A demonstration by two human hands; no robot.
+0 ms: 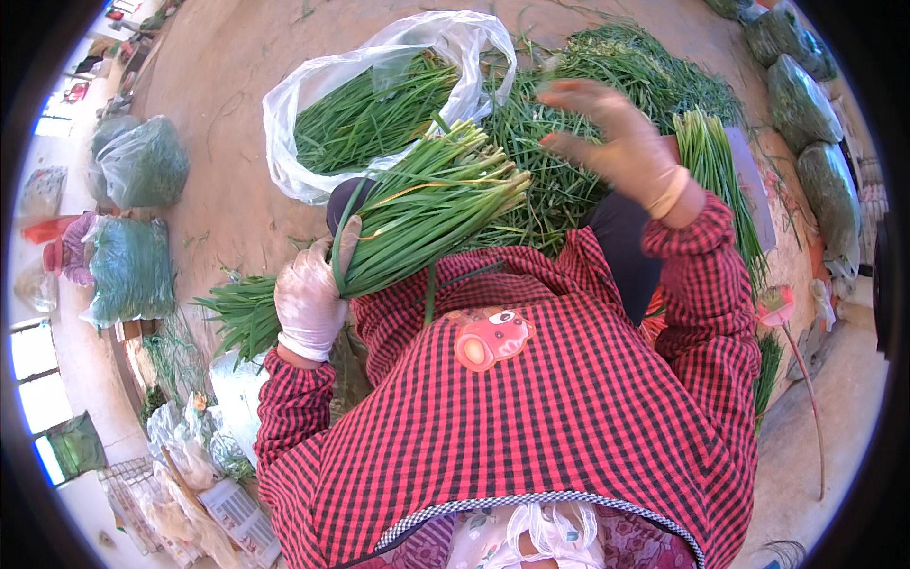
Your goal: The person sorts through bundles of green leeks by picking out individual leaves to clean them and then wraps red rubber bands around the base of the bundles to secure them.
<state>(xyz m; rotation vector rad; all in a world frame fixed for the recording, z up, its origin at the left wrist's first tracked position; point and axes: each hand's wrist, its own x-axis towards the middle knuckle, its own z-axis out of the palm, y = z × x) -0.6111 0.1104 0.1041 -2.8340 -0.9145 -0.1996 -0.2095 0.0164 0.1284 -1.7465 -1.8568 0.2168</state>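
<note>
My left hand [313,299], in a pale thin glove, is closed around a thick bundle of long green leafy stalks [426,220] that look like garlic chives. The cut pale ends point up and right; the leaf tips stick out left of the hand. My right hand [611,142], gloved and blurred, is raised with fingers apart over a heap of loose green leaves [547,178]. Nothing shows in it. Beyond the bundle lies an open clear plastic bag [284,135] holding more green stalks [377,114]. Another bunch of stalks [718,178] lies right of my right hand.
Stuffed plastic bags of greens [803,99] line the right side; others [142,163] stand at left, near a person in a red hat [53,256]. A long-handled pink dustpan [776,307] is at right. Crumpled plastic bags [185,441] lie at lower left.
</note>
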